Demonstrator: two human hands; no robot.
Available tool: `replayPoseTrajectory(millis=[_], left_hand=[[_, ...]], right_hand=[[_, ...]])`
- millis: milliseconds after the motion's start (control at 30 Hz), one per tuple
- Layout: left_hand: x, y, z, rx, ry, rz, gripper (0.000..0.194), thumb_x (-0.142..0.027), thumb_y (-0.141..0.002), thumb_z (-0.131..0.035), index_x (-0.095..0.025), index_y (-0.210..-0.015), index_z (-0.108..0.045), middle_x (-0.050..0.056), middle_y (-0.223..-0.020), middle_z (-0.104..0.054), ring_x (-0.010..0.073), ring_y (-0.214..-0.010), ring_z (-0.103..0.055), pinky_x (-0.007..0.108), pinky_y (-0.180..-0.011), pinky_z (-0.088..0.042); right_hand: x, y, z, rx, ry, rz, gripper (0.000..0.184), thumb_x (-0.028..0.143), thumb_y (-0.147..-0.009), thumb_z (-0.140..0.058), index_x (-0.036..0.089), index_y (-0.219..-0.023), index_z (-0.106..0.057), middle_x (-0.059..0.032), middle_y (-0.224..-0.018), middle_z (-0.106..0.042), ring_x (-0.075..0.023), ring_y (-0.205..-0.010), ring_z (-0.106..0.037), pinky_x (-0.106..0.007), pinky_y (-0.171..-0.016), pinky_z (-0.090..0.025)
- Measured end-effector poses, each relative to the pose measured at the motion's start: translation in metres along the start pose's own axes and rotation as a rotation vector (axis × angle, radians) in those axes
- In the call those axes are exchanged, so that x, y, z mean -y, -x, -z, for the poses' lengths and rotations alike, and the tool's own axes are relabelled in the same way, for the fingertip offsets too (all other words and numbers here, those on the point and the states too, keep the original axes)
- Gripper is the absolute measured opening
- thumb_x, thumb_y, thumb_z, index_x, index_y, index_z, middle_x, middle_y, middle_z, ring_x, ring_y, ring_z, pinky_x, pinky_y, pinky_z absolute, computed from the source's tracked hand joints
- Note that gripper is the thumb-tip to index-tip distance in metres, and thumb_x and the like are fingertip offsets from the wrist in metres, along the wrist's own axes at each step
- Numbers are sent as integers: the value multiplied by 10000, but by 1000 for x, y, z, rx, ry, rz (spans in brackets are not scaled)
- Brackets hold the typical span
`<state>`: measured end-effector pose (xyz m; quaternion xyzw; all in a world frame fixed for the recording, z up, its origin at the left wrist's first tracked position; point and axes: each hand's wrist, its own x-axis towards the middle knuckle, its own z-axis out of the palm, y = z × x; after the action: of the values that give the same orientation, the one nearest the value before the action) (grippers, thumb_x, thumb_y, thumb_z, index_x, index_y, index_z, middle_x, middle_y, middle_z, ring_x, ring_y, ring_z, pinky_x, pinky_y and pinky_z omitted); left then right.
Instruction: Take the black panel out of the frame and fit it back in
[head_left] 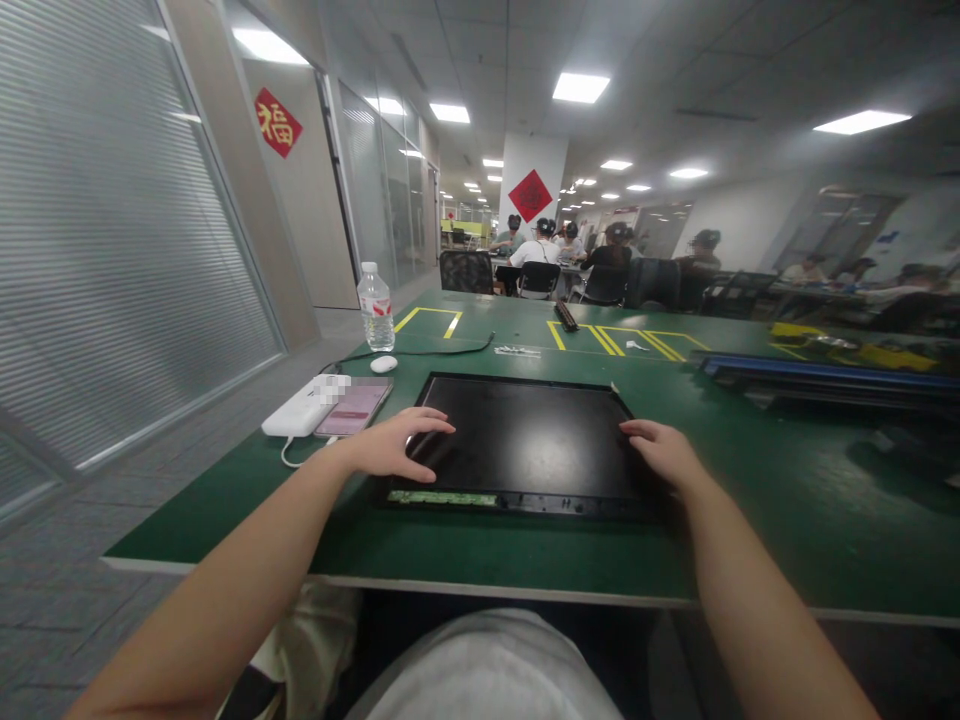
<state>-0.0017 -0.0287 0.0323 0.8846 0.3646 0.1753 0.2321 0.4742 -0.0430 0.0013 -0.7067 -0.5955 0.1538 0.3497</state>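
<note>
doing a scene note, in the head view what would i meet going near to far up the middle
green circuit board strip, black display panel, small white pieces, narrow dark strip, seated person in white, red diamond sign

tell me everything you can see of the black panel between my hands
The black panel lies flat on the green table, dark face up, glossy, with a ceiling light's glare. A thin dark frame edges it; a green strip runs along the near left edge. The left hand and right hand are at its sides; contact is unclear.
</note>
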Motion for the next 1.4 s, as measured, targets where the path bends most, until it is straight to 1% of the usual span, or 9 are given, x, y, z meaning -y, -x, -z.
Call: replayPoseTrajectory(millis=[133,267,500,767,1033,1133,1233,1333,1400], left_hand=[[2,3,5,38,15,0,761,-465,-609,-864,-301,-1319,-645,100,-1503,-492,344,-1372,-457,447,-1152,-325],[-3,4,8,65,11,0,805,-438,-585,-879,-307,-1339,-629,95,-1523,-470,343,-1383,-446,448,-1158,-316],[-12,2,6,63,27,-84,698,-383,-639,-852,-305,-1304,-653,81,-1493,-508,319,-1353,-486,423,-1148,-335],[-7,0,2,48,-4,-196,680,-276,-667,-823,-263,-1319,-631,98,-1468,-526,300,-1322,-518,421,-1129,-368],[-5,-1,1,40,-35,-214,643,-262,-682,-809,-262,-1303,-641,89,-1454,-540,286,-1309,-535,393,-1118,-391],[-5,-1,1,30,-26,-188,633,-326,-689,-818,-258,-1294,-646,93,-1442,-549,286,-1310,-532,397,-1120,-387],[-4,-2,-1,1,-46,-112,566,-400,-738,-781,-240,-1267,-661,106,-1427,-552,284,-1303,-534,403,-1116,-390],[2,-5,-5,-79,-123,3,483,-430,-804,-696,-205,-1231,-678,133,-1411,-545,293,-1302,-527,416,-1117,-391],[9,-7,-7,-154,-191,91,478,-441,-827,-645,-180,-1226,-679,156,-1401,-536,314,-1311,-512,436,-1123,-384]], right_hand=[[-1,0,0,24,21,3,309,154,-746,-572,226,-971,-770,-35,-1068,-761,-200,-1056,-687,-327,-1015,-472],[-2,-1,-1,21,39,14,296,157,-754,-570,226,-963,-768,-30,-1037,-765,-195,-1025,-695,-317,-991,-484],[0,0,0,15,76,26,297,159,-760,-573,215,-981,-762,-37,-1032,-766,-196,-1017,-696,-308,-979,-486],[-1,0,0,-13,108,48,295,192,-752,-559,223,-950,-775,-29,-994,-770,-199,-983,-699,-303,-938,-505],[-5,-2,0,-4,90,16,337,144,-760,-512,221,-962,-772,-35,-1038,-763,-201,-1020,-686,-309,-964,-486],[-5,-2,0,-9,83,9,336,141,-764,-516,214,-972,-770,-39,-1047,-761,-201,-1022,-682,-308,-965,-481],[-3,-1,3,-31,92,-9,333,157,-774,-525,211,-994,-769,-43,-1061,-756,-205,-1011,-678,-304,-947,-481],[-2,-1,6,-80,132,-51,325,185,-777,-543,217,-1004,-772,-47,-1043,-755,-222,-990,-674,-317,-922,-485],[-4,-2,8,-114,166,-88,322,195,-767,-553,219,-997,-778,-54,-1035,-754,-233,-973,-671,-325,-894,-491]])
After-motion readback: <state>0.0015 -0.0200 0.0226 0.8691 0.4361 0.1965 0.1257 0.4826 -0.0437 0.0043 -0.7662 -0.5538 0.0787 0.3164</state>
